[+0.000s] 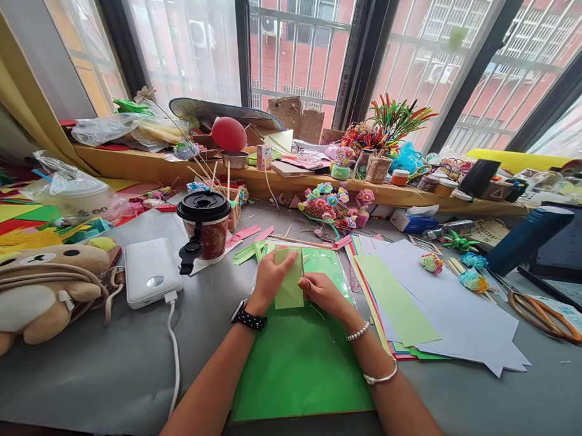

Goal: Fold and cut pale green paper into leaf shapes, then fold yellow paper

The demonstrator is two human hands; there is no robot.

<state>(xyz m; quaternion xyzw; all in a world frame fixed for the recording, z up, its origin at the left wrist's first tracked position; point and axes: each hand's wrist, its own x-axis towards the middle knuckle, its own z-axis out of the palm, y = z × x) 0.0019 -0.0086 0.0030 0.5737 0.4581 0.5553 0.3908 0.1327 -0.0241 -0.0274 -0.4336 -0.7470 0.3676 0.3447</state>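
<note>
We see grey surface point(96, 377), crowded at far side; behind it, ledge point(146, 167) bearing red balloon point(229, 135), then barred windows point(292, 46). Cup point(208, 237) stands at left, white sheets point(466, 313) lie at right. Pale green paper point(290, 291) is between our hands, above green mat point(296, 377); long axis runs away from us, short end toward us. Left hand point(273, 277) grips paper, thumb on top. Right hand point(323, 295) is closed at right edge; what exactly it pinches, we cannot tell.

Paper piece point(289, 288) between the hands point(269, 276), power bank point(152, 274) and cup point(211, 236) to the left, sheets point(446, 295) right, ledge point(150, 169) behind.
</note>
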